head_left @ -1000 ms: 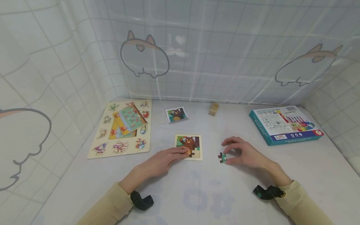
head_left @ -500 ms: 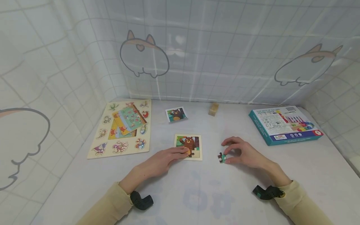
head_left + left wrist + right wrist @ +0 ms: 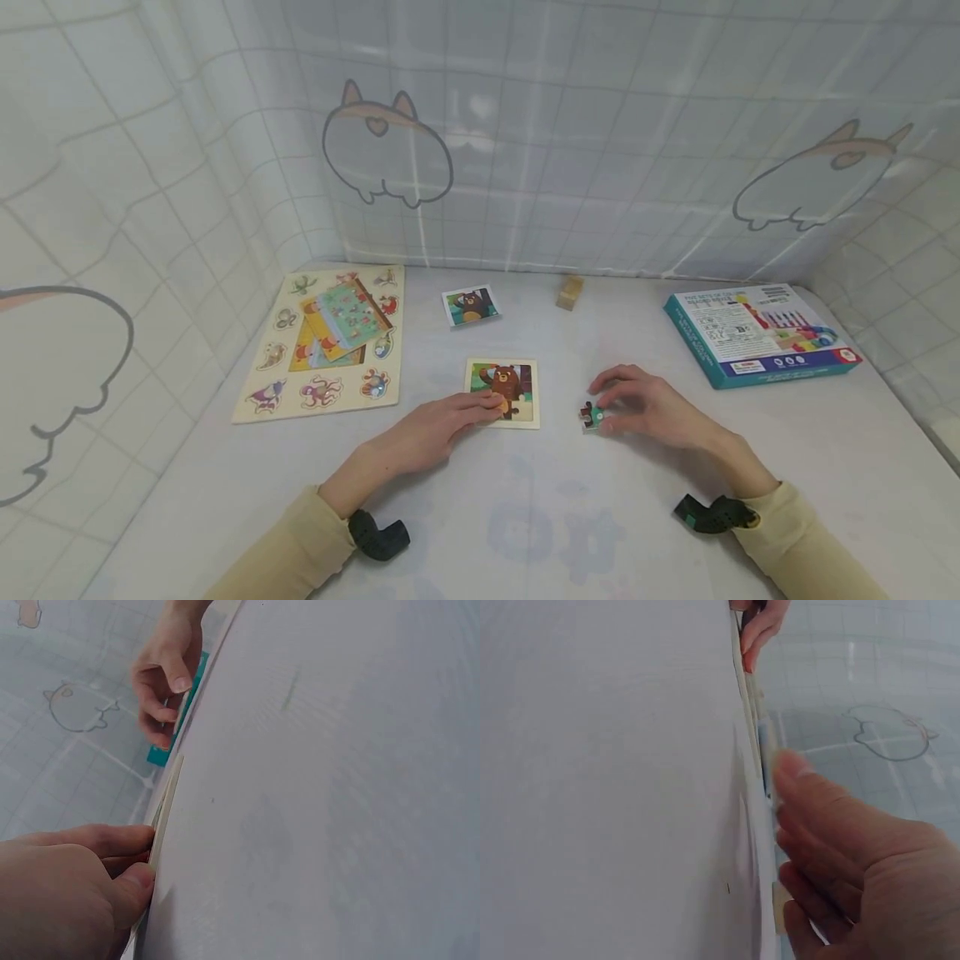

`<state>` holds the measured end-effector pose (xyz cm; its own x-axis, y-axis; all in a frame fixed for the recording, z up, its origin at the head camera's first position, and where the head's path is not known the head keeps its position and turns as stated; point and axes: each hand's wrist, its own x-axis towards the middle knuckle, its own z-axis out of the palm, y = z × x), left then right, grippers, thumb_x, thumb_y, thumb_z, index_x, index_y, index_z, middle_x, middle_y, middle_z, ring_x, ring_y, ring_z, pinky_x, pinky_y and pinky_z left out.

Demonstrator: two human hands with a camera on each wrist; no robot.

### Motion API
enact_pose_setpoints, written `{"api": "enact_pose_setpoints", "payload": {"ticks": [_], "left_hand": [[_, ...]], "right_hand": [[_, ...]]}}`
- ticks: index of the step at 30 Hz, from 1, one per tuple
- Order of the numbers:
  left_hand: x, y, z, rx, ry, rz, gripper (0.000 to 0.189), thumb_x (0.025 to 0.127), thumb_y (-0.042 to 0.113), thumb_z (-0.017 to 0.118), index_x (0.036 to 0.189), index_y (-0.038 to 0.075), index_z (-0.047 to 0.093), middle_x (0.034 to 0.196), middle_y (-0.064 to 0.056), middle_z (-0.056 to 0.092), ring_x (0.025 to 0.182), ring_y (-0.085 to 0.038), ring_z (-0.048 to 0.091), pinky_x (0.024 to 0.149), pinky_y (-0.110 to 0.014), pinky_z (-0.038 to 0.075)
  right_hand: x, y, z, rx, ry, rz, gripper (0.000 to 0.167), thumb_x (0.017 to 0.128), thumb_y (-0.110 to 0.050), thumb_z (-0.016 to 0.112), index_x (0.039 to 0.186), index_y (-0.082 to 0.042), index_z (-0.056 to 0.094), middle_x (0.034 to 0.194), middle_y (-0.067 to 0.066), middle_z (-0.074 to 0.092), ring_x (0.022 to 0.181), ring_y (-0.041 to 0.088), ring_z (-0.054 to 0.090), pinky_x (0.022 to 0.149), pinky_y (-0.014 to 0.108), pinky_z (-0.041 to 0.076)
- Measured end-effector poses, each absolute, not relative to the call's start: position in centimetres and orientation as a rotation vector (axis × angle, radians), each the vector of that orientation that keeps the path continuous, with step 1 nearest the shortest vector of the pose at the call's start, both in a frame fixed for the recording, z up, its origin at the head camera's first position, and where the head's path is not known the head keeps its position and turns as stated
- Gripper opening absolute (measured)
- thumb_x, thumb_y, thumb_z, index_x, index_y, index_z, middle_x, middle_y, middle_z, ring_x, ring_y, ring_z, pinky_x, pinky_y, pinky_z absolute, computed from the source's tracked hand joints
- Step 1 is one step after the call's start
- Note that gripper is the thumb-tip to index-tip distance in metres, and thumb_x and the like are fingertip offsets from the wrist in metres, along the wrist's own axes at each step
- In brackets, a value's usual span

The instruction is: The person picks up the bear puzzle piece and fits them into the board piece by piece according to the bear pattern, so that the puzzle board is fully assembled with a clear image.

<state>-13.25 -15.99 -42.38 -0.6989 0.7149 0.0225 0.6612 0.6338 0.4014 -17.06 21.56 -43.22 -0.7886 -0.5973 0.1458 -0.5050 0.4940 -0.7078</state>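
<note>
A square wooden puzzle board point(image 3: 529, 417) with a bear picture lies mid-table, a bare patch showing at its lower right. My left hand point(image 3: 444, 425) rests over its lower left part with the fingers straight. In the left wrist view, the thumb point(image 3: 135, 879) is at the board's near edge. To the right of the board, my right hand point(image 3: 649, 408) pinches a small green and brown puzzle piece point(image 3: 590, 415) between thumb and fingertips. The piece is tilted, low over the table. Fingers hide part of the bear picture.
A small bear picture card point(image 3: 471, 306) lies behind the board, with a wooden block point(image 3: 570, 292) right of it. At the left, a sea-animal board point(image 3: 262, 354) carries two colourful cards point(image 3: 348, 315). A teal-edged box point(image 3: 757, 333) sits at the right.
The puzzle piece in my right fingers has tipped and shifted slightly left, its pale edge now showing. My left hand and the board have stayed put.
</note>
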Motion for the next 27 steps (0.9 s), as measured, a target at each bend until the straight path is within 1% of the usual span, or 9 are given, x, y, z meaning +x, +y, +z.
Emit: {"api": "enact_pose_setpoints", "payload": {"ticks": [4,8,11,15,18,23,27], "left_hand": [[-13.2,-15.9,-42.1,1.138,2.72,0.565,0.056,0.096,-0.01,0.049,0.145,0.018,0.054,0.156,0.004,0.044,0.145,-0.02,0.039,0.116,-0.043,0.038],[-13.1,-15.8,-42.0,1.152,2.725,0.524,0.072,0.086,-0.021,0.049,0.147,0.018,0.052,0.156,0.003,0.043,0.146,-0.02,0.038,0.118,-0.043,0.035],[-13.1,-15.7,-42.1,1.176,2.729,0.492,0.077,0.082,-0.023,0.05,0.147,0.018,0.052,0.157,0.003,0.043,0.146,-0.021,0.038,0.12,-0.043,0.032],[-13.2,-15.6,-42.2,1.201,2.729,0.476,0.077,0.08,-0.022,0.053,0.147,0.017,0.052,0.156,0.002,0.043,0.145,-0.024,0.04,0.12,-0.044,0.033],[-13.2,-15.5,-42.3,1.209,2.72,0.466,0.076,0.081,-0.02,0.054,0.147,0.017,0.052,0.157,0.002,0.042,0.145,-0.024,0.039,0.119,-0.045,0.034],[-13.2,-15.4,-42.2,1.198,2.712,0.442,0.075,0.082,-0.019,0.056,0.148,0.017,0.05,0.159,0.004,0.039,0.146,-0.022,0.037,0.119,-0.044,0.035],[-13.1,-15.4,-42.1,1.183,2.713,0.43,0.076,0.081,-0.019,0.058,0.149,0.015,0.05,0.159,0.004,0.039,0.148,-0.022,0.034,0.12,-0.042,0.032]], "right_hand": [[-17.0,20.4,-42.7,-0.972,2.621,-1.251,0.02,0.082,-0.021,0.084,0.099,-0.023,0.075,0.122,-0.002,0.064,0.117,0.017,0.054,0.099,0.013,0.042],[-17.1,18.4,-42.6,-0.942,2.634,-1.332,0.019,0.081,-0.018,0.084,0.098,-0.018,0.076,0.118,0.001,0.066,0.116,0.02,0.055,0.098,0.014,0.042],[-17.2,16.9,-42.9,-0.927,2.653,-1.357,0.018,0.08,-0.017,0.085,0.097,-0.016,0.077,0.116,0.001,0.067,0.115,0.021,0.056,0.098,0.018,0.043],[-17.3,15.0,-43.1,-0.94,2.658,-1.344,0.018,0.08,-0.018,0.085,0.096,-0.014,0.078,0.115,0.001,0.067,0.113,0.021,0.058,0.098,0.028,0.047],[-17.4,13.8,-43.2,-0.961,2.643,-1.339,0.017,0.08,-0.018,0.085,0.095,-0.012,0.077,0.114,0.002,0.067,0.112,0.021,0.058,0.097,0.033,0.049],[-17.4,12.4,-43.2,-0.967,2.628,-1.311,0.018,0.079,-0.017,0.086,0.093,-0.01,0.077,0.114,0.003,0.067,0.111,0.021,0.058,0.097,0.038,0.05],[-17.4,11.9,-43.3,-0.967,2.629,-1.293,0.019,0.079,-0.019,0.086,0.093,-0.009,0.077,0.115,0.003,0.067,0.112,0.021,0.058,0.099,0.039,0.05]]}}
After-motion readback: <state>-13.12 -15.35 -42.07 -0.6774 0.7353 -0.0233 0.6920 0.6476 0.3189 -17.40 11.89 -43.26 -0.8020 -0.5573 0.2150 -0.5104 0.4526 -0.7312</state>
